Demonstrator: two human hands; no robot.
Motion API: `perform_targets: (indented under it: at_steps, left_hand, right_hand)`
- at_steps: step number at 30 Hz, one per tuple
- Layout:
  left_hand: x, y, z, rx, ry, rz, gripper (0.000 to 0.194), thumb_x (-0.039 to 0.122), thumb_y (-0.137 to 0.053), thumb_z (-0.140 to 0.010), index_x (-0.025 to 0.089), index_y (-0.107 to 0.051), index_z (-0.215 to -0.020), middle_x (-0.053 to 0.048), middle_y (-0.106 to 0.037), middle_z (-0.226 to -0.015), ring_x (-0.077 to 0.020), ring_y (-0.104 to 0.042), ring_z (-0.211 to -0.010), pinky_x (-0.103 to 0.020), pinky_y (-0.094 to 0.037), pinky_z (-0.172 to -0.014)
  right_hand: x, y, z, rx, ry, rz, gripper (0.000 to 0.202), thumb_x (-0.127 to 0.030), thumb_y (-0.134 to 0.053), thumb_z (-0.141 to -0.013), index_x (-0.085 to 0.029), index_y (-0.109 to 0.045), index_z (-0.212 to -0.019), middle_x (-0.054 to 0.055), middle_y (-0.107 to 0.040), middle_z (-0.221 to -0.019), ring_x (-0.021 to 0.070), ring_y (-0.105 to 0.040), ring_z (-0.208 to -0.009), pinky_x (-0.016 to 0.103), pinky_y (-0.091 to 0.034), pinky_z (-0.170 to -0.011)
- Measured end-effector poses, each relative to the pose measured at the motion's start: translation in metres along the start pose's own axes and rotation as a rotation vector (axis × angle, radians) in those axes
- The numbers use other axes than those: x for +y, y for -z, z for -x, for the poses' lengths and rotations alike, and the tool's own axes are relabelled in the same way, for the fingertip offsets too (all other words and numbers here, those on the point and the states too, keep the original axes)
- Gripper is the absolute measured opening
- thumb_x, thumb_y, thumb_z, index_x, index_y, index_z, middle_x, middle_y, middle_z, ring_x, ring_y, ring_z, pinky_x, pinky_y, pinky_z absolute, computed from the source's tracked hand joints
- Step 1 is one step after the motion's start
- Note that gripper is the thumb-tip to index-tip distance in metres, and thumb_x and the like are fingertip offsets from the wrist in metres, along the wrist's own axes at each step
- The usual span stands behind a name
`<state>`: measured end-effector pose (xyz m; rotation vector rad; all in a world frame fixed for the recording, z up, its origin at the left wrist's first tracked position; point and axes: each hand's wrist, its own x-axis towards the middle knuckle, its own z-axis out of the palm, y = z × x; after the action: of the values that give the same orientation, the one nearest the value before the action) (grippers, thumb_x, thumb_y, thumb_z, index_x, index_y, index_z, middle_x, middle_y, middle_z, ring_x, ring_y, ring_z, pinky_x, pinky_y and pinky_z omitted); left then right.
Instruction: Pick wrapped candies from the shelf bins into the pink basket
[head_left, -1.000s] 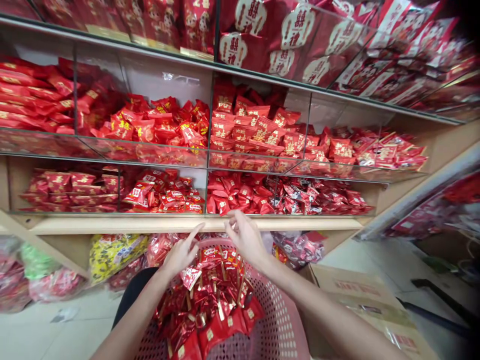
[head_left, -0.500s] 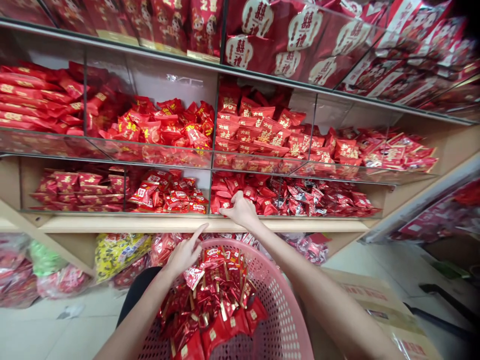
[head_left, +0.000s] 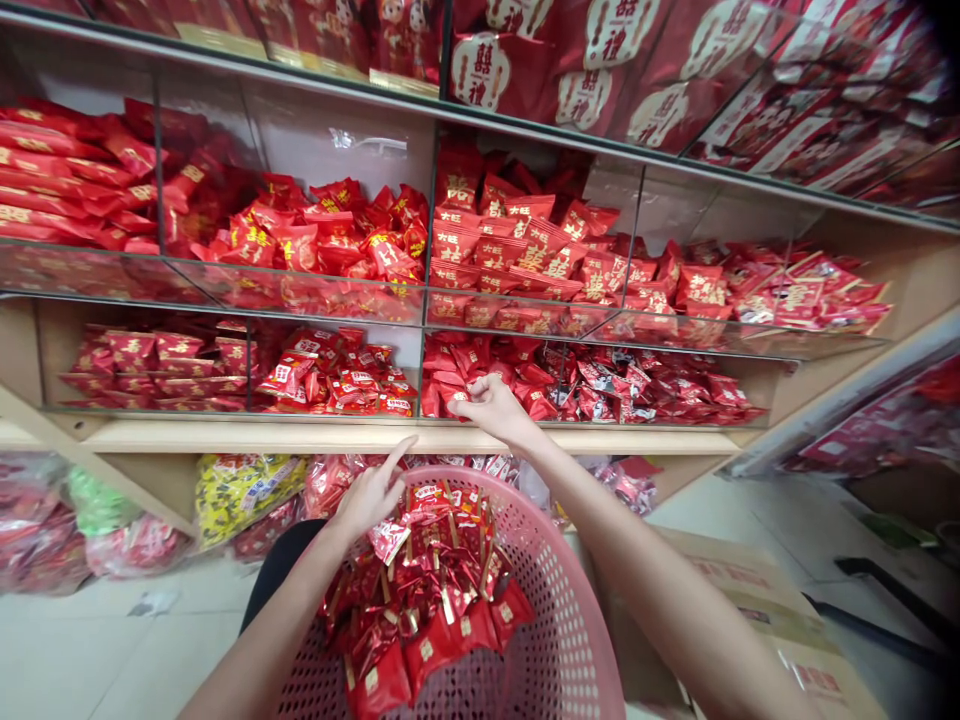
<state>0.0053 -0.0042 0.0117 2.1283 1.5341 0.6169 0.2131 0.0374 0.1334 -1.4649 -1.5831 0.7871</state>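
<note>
Pink perforated plastic basket (head_left: 581, 610) below the fingers of both hands, loaded with glossy red packets (head_left: 439, 590), some with gold print. Right hand (head_left: 496, 410): at the lower shelf bin, thumb and index drawn nearly together, remaining fingers curled in. Right at the small red sachets (head_left: 450, 360) in that bin; can't tell from this angle whether gripping one or just touching. Left hand (head_left: 373, 497): half open, index stretched toward the pale wooden ledge (head_left: 262, 437), other fingers loosely bent, with nothing visible in the grasp. Over the basket's upper left side; contact with ledge or rim unclear. Just left of the right fingertips, past a clear divider: red-and-white packets (head_left: 352, 385). To their right: patterned red, white and black packets (head_left: 600, 385). Above them, one shelf up: red packets with gold characters (head_left: 487, 250) (stacked rather neatly, as bins go). Higher again above the fingers: big dark red packs with white emblems (head_left: 480, 75). Left of the left fingers, under the ledge: yellow bag (head_left: 247, 500), then green bag (head_left: 101, 500) farther out. Well right of and below the right fingers: cardboard box (head_left: 724, 585) on pale floor tiles (head_left: 187, 640).
</note>
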Motion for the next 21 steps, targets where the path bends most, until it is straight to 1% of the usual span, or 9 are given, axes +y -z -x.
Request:
perform_targets:
  at_steps: [2,4,7,9,11,14,16,18,21]
  left_hand:
    - [-0.001,0.0,0.0,0.004,-0.012,0.0,0.065,0.019,-0.038,-0.081,0.03,-0.015,-0.141,0.003,-0.067,-0.083,-0.0156,-0.063,-0.076,-0.024,-0.041,-0.075]
    - [-0.001,-0.001,0.0,0.004,-0.02,0.002,0.066,0.019,-0.038,-0.081,0.03,-0.015,-0.141,0.003,-0.067,-0.081,-0.0154,-0.063,-0.074,-0.024,-0.041,-0.074]
    - [-0.002,-0.002,0.001,-0.007,-0.033,0.024,0.066,0.019,-0.038,-0.082,0.029,-0.013,-0.141,0.003,-0.067,-0.08,-0.0147,-0.062,-0.071,-0.023,-0.041,-0.072]
    - [-0.002,-0.002,0.001,-0.004,-0.034,0.037,0.065,0.02,-0.037,-0.083,0.03,-0.012,-0.141,0.003,-0.066,-0.081,-0.0139,-0.061,-0.069,-0.022,-0.041,-0.07]
    - [-0.003,-0.003,0.001,0.009,-0.028,0.032,0.064,0.021,-0.038,-0.083,0.031,-0.013,-0.141,0.003,-0.065,-0.083,-0.0136,-0.061,-0.069,-0.022,-0.041,-0.069]
    - [-0.004,-0.004,0.001,0.016,-0.032,0.009,0.064,0.022,-0.038,-0.083,0.032,-0.013,-0.141,0.003,-0.065,-0.083,-0.0136,-0.06,-0.068,-0.022,-0.04,-0.067]
    - [-0.005,-0.005,0.001,0.014,-0.036,-0.003,0.065,0.021,-0.038,-0.083,0.032,-0.012,-0.141,0.003,-0.065,-0.083,-0.0132,-0.059,-0.066,-0.022,-0.04,-0.066]
    - [-0.005,-0.005,0.0,0.016,-0.033,-0.012,0.065,0.021,-0.038,-0.083,0.031,-0.012,-0.141,0.003,-0.065,-0.083,-0.013,-0.059,-0.064,-0.022,-0.04,-0.066]
    - [-0.006,-0.005,0.0,0.016,-0.037,-0.01,0.065,0.021,-0.039,-0.082,0.031,-0.012,-0.141,0.004,-0.066,-0.083,-0.013,-0.059,-0.065,-0.022,-0.04,-0.066]
  right_hand:
    - [-0.003,0.003,0.015,-0.01,0.028,-0.07,0.036,-0.039,-0.065,-0.058,-0.021,-0.039,-0.075,-0.007,-0.042,-0.062,0.0097,-0.041,-0.056,0.022,-0.033,-0.053]
    - [-0.006,0.003,0.039,-0.082,0.061,-0.118,0.034,-0.038,-0.063,-0.063,-0.021,-0.037,-0.076,-0.008,-0.041,-0.062,0.009,-0.039,-0.054,0.021,-0.032,-0.051]
    - [0.0,-0.006,0.085,-0.293,0.072,-0.07,0.026,-0.035,-0.059,-0.069,-0.021,-0.037,-0.078,-0.007,-0.043,-0.062,0.0088,-0.04,-0.054,0.021,-0.033,-0.051]
    - [0.011,-0.02,0.117,-0.458,0.067,0.063,0.024,-0.033,-0.059,-0.07,-0.021,-0.04,-0.079,-0.006,-0.047,-0.064,0.0092,-0.042,-0.055,0.02,-0.034,-0.05]
    - [0.027,-0.036,0.145,-0.625,0.103,0.222,0.027,-0.033,-0.062,-0.066,-0.021,-0.044,-0.082,-0.005,-0.051,-0.069,0.0104,-0.045,-0.057,0.021,-0.035,-0.049]
    - [0.05,-0.06,0.173,-0.847,0.285,0.473,0.032,-0.033,-0.065,-0.062,-0.02,-0.049,-0.086,-0.001,-0.055,-0.073,0.0161,-0.052,-0.067,0.024,-0.04,-0.055]
    - [0.06,-0.076,0.184,-0.93,0.446,0.598,0.035,-0.035,-0.065,-0.062,-0.018,-0.051,-0.09,0.002,-0.058,-0.074,0.0207,-0.055,-0.075,0.028,-0.044,-0.063]
    - [0.065,-0.091,0.192,-0.949,0.591,0.665,0.04,-0.037,-0.064,-0.064,-0.014,-0.052,-0.095,0.006,-0.06,-0.079,0.0233,-0.056,-0.083,0.031,-0.046,-0.072]
    - [0.068,-0.111,0.2,-0.922,0.749,0.729,0.043,-0.039,-0.063,-0.066,-0.012,-0.053,-0.098,0.008,-0.062,-0.083,0.0232,-0.055,-0.088,0.034,-0.044,-0.084]
